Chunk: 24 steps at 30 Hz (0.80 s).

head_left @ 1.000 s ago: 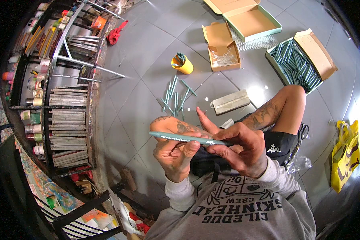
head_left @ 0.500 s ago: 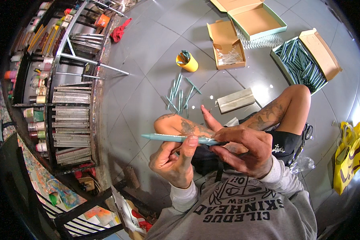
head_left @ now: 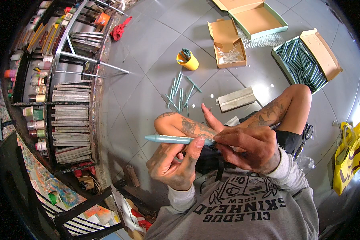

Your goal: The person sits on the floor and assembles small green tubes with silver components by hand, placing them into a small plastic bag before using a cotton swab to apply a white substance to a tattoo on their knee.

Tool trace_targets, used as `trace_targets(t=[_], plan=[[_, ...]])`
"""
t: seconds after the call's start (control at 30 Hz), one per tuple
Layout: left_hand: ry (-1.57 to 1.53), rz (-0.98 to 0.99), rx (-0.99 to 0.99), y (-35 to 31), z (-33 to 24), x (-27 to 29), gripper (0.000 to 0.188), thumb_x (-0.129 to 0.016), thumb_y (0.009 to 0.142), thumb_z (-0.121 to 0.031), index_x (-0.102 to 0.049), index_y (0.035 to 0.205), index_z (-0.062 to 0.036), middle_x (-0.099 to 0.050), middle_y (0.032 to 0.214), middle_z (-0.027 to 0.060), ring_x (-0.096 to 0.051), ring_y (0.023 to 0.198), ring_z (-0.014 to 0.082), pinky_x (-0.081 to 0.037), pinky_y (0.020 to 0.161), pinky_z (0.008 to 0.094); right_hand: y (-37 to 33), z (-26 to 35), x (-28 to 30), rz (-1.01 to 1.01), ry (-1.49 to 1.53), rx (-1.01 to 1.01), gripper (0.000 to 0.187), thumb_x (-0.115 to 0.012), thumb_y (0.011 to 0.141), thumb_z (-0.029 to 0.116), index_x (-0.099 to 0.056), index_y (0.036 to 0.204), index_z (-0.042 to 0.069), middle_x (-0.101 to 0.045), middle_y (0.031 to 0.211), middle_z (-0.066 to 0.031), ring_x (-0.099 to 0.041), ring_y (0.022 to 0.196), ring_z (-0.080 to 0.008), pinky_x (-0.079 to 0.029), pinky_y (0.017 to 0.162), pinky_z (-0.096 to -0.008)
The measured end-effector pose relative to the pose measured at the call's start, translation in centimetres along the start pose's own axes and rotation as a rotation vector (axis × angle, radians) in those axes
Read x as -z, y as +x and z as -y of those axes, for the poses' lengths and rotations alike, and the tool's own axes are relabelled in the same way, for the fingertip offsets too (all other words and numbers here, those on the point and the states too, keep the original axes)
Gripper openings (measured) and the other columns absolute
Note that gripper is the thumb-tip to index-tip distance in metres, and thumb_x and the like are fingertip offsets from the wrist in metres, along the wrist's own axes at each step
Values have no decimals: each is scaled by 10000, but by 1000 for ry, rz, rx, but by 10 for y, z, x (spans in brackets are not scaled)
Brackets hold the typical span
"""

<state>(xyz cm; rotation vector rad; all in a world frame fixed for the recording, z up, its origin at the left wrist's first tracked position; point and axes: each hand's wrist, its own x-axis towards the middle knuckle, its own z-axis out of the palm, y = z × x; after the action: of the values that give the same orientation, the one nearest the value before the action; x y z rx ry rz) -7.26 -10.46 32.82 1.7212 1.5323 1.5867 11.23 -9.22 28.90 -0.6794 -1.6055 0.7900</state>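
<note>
Pinching one pen [head_left: 168, 139], left hand [head_left: 175, 167] and right hand [head_left: 252, 148] hover well away from the shelf edge [head_left: 93, 120].

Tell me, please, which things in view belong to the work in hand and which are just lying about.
Seems part of the work:
pen, held by the left hand and right hand
loose pens on the floor
yellow cup
open box of pens

Seems just lying about:
red cloth
yellow bag
crumpled clear plastic

Head-worn fisheye, wide downward view
</note>
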Motion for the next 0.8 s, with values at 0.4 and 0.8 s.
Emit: trace_targets(t=[0.4,0.8], plan=[[-49,33,126,0,7,2,215,-906,704,-76,-772,836,29,-697,720,18,-427,563,22,-267,496,197,1,3,1,31,30,-120,184,-673,761,-86,-663,935,-24,-644,688,-101,-676,573,-235,-377,1132,-596],[109,127,13,3,-5,0,184,-881,738,-85,-747,792,28,-600,666,-23,-406,580,33,-259,540,208,-1,-5,0,68,-26,-19,155,-687,752,-78,-647,882,-4,-615,634,-60,-650,529,-255,-351,1152,-593]])
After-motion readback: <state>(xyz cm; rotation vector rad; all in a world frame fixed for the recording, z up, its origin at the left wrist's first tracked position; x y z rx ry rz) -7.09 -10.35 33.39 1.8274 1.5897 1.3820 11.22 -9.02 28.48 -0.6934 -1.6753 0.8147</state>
